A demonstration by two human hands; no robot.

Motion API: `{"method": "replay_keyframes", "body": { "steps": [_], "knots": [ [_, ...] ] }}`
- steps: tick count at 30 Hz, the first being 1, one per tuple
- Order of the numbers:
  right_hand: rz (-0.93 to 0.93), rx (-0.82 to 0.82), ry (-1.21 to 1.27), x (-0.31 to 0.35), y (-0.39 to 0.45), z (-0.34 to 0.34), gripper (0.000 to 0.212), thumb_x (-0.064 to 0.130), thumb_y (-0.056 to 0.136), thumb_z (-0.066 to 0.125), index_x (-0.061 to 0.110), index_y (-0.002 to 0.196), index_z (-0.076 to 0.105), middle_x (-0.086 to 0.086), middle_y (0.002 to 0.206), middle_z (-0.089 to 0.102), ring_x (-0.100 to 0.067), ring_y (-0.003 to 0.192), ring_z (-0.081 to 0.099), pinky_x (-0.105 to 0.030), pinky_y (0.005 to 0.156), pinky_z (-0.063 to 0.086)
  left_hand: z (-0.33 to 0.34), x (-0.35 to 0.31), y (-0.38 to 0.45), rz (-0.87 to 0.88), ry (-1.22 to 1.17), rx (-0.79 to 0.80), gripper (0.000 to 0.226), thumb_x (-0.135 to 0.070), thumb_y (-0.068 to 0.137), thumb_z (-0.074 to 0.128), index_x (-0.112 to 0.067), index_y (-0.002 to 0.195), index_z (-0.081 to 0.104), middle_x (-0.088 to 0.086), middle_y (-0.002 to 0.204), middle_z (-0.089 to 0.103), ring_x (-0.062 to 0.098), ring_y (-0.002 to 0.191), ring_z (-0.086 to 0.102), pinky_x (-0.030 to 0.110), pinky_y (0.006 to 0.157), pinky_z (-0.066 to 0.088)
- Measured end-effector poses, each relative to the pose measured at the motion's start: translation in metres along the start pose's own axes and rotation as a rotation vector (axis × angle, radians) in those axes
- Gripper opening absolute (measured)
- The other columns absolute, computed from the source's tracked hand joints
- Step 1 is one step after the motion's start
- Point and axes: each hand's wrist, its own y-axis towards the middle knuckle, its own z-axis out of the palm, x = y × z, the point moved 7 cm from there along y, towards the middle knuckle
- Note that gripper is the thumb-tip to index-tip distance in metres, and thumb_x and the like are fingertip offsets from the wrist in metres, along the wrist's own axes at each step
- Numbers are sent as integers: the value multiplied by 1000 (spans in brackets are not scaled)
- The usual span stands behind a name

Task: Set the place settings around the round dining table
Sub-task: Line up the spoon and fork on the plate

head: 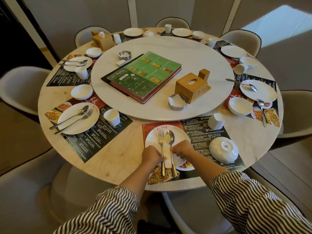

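A white plate [152,137] lies on a printed placemat [199,130] at the near edge of the round table [118,159]. Side by side on the plate lie a fork [161,137] and a spoon [169,136], over a white napkin [167,153]. My left hand [152,156] is closed on the fork's handle. My right hand [183,148] pinches the spoon's handle. An upturned white bowl [223,152] and an upturned white cup [216,121] stand to the right of the plate.
A white turntable [194,53] in the middle carries a green menu [145,75], a wooden tissue box [190,87] and two metal ashtrays. Other settings with plates, bowls, cups and cutlery ring the table. Grey chairs [22,88] stand all around.
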Motion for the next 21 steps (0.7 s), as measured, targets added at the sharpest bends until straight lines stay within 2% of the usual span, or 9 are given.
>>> {"method": "replay_keyframes", "body": {
  "steps": [2,5,7,13,16,21],
  "knots": [
    [-3,-2,37,-2,3,-1,11,21,89,64,10,85,64,0,65,58,-10,53,51,-20,50,42,0,0,0,1,-4,1,24,-32,76,79,-9,84,76,4,78,74,15,73,71,35,84,57],
    [2,-32,25,-2,6,0,15,21,87,66,9,80,63,-2,65,58,-10,53,51,-21,53,43,0,1,0,-1,-1,-3,24,-32,76,79,-9,84,76,4,79,75,14,73,71,35,84,57],
    [11,-90,-12,-1,7,-3,19,23,85,70,4,83,65,-3,63,58,-10,53,52,-22,56,45,0,1,0,-5,-4,-4,24,-32,76,79,-9,85,76,4,80,74,15,75,71,34,85,57],
    [9,-154,-47,-3,12,-6,25,27,84,73,4,91,67,-4,73,63,-11,61,57,-19,48,39,0,1,-2,-33,32,-15,28,-39,77,77,-12,84,77,2,79,74,14,78,70,31,85,55],
    [-9,-169,-61,-2,11,-6,25,27,84,72,4,92,68,-6,79,66,-14,66,60,-20,50,40,2,1,-2,-44,28,3,26,-37,77,77,-11,82,77,2,79,75,14,77,71,32,86,55],
    [-36,-203,-74,-3,9,-8,24,29,83,73,6,90,70,-6,77,69,-17,71,66,-24,58,47,4,0,-4,-61,9,26,27,-37,75,79,-11,82,77,2,78,75,14,76,72,33,86,56]
  ]
}}
